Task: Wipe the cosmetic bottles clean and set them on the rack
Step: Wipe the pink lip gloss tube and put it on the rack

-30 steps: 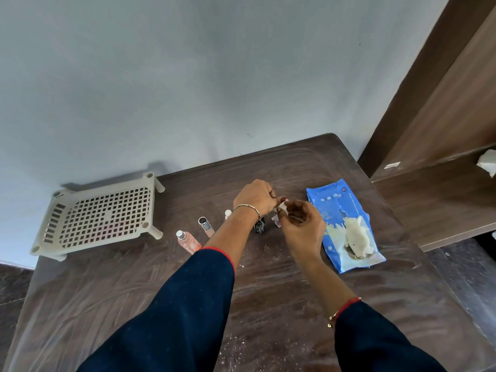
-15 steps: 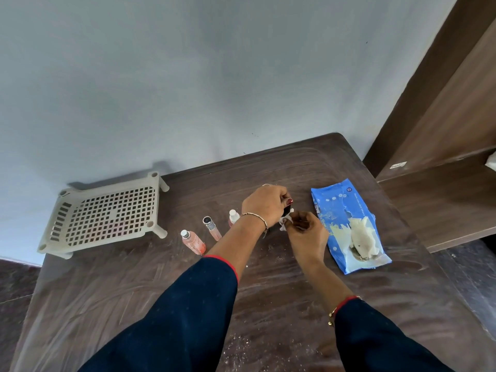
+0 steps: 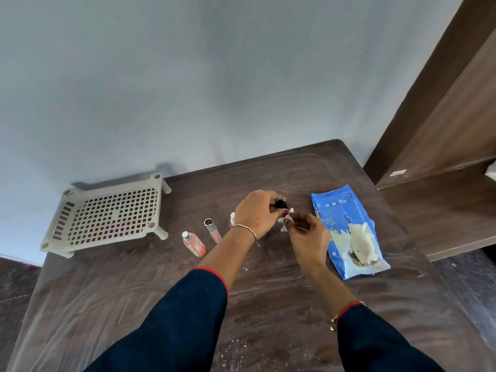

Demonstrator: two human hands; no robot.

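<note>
My left hand grips a small bottle with a black cap; most of that bottle is hidden behind my fingers. My right hand pinches a small white wipe against it. On the brown table, left of my hands, stand a pink bottle with a white cap, a slim pink tube with a dark top, and a third white-capped bottle half hidden behind my left wrist. The beige perforated rack stands at the table's far left with nothing on it.
A blue pack of wet wipes lies open to the right of my hands, a wipe sticking out of it. The wooden table is dusty and streaked. A wall runs behind it, and a brown wooden shelf unit is at the right.
Both hands have lifted slightly and stayed together. The black cap now shows above my left fingers, and the wipe has shifted against the bottle.
</note>
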